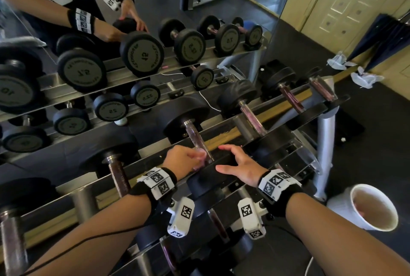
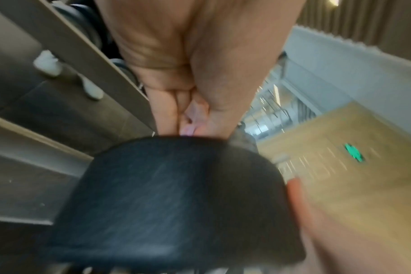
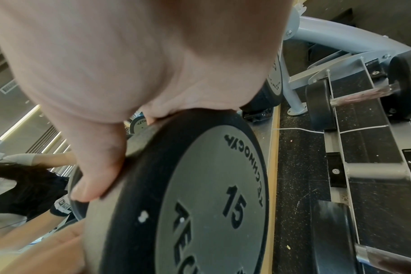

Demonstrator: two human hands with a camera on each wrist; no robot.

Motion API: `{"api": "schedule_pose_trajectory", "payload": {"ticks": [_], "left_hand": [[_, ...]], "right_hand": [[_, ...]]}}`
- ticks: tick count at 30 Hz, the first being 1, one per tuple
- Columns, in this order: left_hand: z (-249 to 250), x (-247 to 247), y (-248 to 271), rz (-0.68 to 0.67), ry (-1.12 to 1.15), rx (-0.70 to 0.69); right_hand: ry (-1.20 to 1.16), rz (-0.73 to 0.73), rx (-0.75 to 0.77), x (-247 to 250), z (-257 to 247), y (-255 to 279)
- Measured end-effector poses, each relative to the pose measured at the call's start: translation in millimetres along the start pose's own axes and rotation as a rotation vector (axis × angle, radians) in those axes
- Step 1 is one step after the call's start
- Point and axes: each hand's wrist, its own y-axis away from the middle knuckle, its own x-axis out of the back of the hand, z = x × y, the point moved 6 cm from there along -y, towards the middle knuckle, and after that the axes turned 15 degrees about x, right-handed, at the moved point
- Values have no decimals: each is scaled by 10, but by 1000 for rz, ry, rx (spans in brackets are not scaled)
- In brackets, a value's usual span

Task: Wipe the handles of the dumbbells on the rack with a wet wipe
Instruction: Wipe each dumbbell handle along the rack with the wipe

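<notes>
The left hand (image 1: 185, 158) curls its fingers round the clear reddish handle (image 1: 195, 136) of the black round-headed 15 dumbbell (image 3: 200, 194); the right hand (image 1: 240, 165), fingers spread, rests on its near head.

Both your forearms reach fwd, side by side, each wrist w/ a black band & white marker block. Your left hand (image 1: 185, 158) is knuckles-up, fingers (image 1: 199, 156) curled tight w/ thumb pressed against them; whether it pinches anything, can't tell. Your right hand (image 1: 240, 165) is spread, palm down, fingers straight, thumb (image 1: 224, 168) pointing twd the left hand.
</notes>
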Motion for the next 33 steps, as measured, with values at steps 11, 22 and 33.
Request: {"api": "schedule_pose_trajectory", "payload": {"ticks": [11,22,33], "left_hand": [[-234,-146,-359,99,483,223],[-166,-146,66,-104,415,58],[-36,-35,358,-152,543,-56]], "right_hand": [[-98,54,5,-24,68,-17],[-230,86,-81,-56,13,22],[-206,124,-75,-48,29,11]]}}
